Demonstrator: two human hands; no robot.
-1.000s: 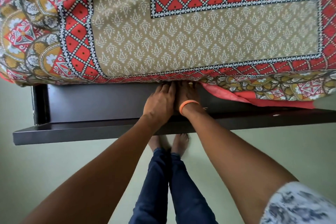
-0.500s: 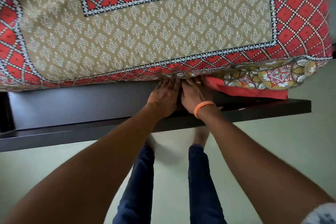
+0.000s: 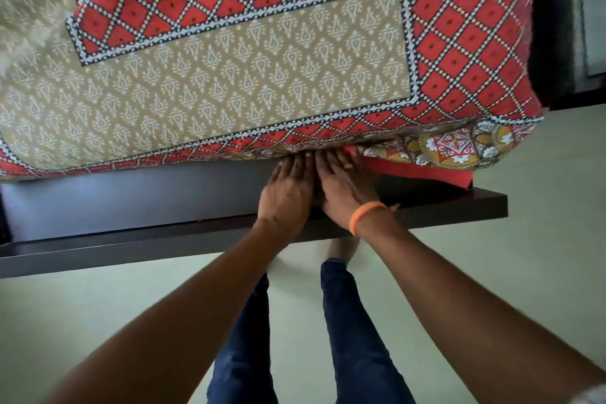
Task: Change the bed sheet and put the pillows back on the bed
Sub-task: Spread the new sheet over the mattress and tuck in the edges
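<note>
A patterned bed sheet (image 3: 236, 85), beige with red diamond borders, covers the mattress and fills the upper part of the head view. My left hand (image 3: 287, 193) and my right hand (image 3: 344, 190), which has an orange band at the wrist, lie side by side with straight fingers pushed in under the mattress edge, pressing the sheet's hem between mattress and bed frame (image 3: 131, 239). The fingertips are hidden under the fabric. To the right of my hands a loose flap of sheet (image 3: 436, 154) with round floral motifs and a plain red underside hangs over the frame. No pillows are in view.
The dark wooden bed frame juts out as a ledge below the mattress and ends at a corner on the right (image 3: 492, 207). A pale green floor (image 3: 541, 256) lies around it. My legs in blue trousers (image 3: 347, 321) stand close to the frame.
My view and both hands have shifted to the right along the mattress edge toward the bed's corner. The hands stay side by side, tucked under the sheet's edge.
</note>
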